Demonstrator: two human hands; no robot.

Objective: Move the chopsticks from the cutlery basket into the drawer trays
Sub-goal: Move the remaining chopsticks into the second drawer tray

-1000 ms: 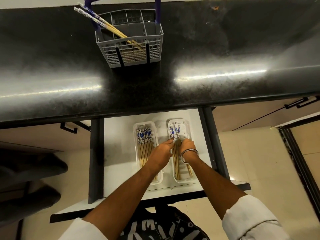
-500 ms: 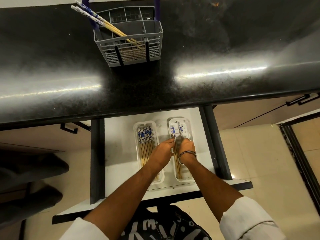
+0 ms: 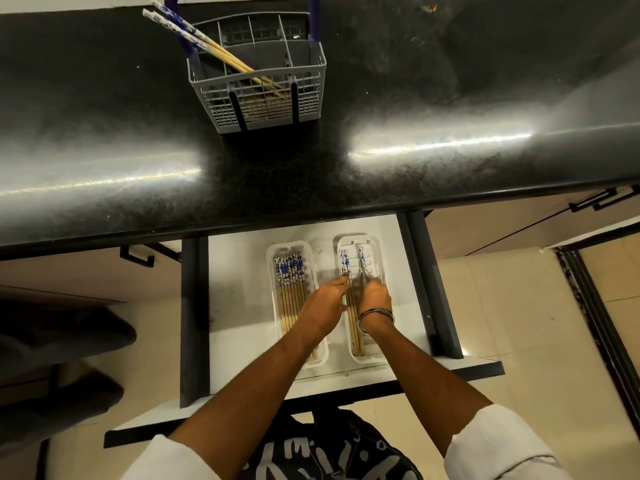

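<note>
The black countertop [image 3: 415, 81] runs across the far half of my view, and the grey cutlery basket [image 3: 258, 95] stands on it near its far edge, left of centre. Two chopsticks [image 3: 194, 36] lean in the basket, patterned blue-and-white ends sticking up and out over its far left corner, bare wooden tips down inside toward the near right.

Below the counter's near edge the white drawer [image 3: 239, 306] is pulled open toward me. Two clear trays sit side by side near its right side, long axes running from the drawer front to the back. The left tray [image 3: 273, 251] holds a row of chopsticks [image 3: 291, 289] lying lengthwise, patterned ends at the far end. The right tray [image 3: 375, 244] holds a few chopsticks [image 3: 346, 268] aligned the same way.

My left hand [image 3: 327, 301] reaches across the gap between the trays, fingers straight, fingertips touching the chopsticks in the right tray. My right hand [image 3: 375, 297], a metal bangle [image 3: 375, 315] at the wrist, has its fingers curled round one chopstick [image 3: 361, 259] over that tray.

White lettering shows on my dark shirt [image 3: 332, 455], but I cannot read it.
</note>
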